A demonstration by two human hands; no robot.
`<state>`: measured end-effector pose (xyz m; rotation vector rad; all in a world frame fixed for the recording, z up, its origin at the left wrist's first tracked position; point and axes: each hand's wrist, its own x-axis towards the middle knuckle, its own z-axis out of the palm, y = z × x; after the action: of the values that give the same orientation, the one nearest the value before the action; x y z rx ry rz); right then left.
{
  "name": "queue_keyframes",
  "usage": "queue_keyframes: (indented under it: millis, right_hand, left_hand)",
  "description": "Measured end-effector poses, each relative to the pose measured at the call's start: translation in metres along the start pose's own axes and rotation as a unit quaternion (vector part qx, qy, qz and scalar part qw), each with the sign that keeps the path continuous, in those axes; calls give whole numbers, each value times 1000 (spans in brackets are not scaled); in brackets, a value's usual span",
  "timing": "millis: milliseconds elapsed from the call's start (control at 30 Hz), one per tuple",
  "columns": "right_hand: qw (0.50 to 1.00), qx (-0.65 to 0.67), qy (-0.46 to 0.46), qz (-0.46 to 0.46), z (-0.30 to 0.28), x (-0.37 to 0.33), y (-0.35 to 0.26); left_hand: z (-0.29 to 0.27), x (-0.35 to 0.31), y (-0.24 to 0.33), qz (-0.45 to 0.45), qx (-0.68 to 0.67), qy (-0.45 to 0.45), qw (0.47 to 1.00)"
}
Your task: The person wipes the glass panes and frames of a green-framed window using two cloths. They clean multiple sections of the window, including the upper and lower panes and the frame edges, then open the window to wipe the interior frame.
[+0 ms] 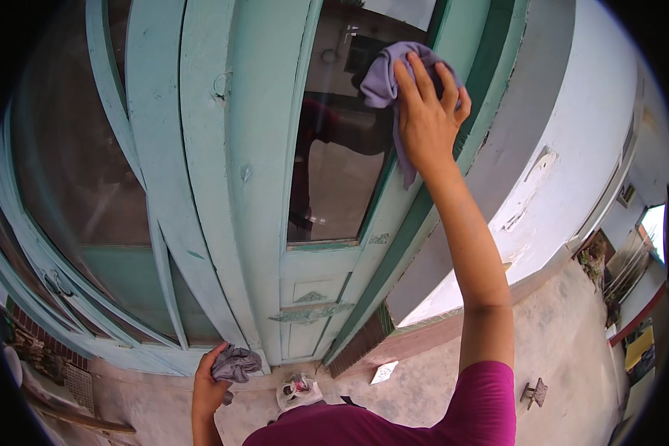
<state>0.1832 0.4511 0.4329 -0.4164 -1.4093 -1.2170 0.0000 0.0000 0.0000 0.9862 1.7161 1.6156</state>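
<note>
My right hand (430, 119) is raised, its fingers spread over a purple cloth (383, 78) and pressing it to the upper right part of a narrow glass pane (342, 178). One end of the cloth hangs below the palm. The pane sits in a pale green painted wooden frame (264, 171) and mirrors a dark arm shape. Low on the left, my left hand (209, 383) is closed around a crumpled grey cloth (236, 364), held away from the glass.
On the left stand green-framed glass doors (89, 186) with a metal handle (56, 282). A white wall (557, 171) with peeling paint runs to the right. A bag (299, 390) and a white piece (383, 373) lie on the concrete floor, with a small stool (534, 394) farther right.
</note>
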Motion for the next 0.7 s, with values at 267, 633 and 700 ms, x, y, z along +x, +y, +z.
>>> queue_keyframes:
  millis: [267, 633, 700]
  right_hand:
    - [996, -42, 79, 26, 22, 108, 33]
    - [971, 157, -182, 14, -68, -171, -91]
    - [986, 110, -123, 25, -34, -100, -61]
  left_hand:
    - [29, 12, 7, 73, 79, -4, 994]
    - [2, -1, -10, 56, 88, -7, 995]
    - [-1, -1, -12, 58, 91, 11, 994]
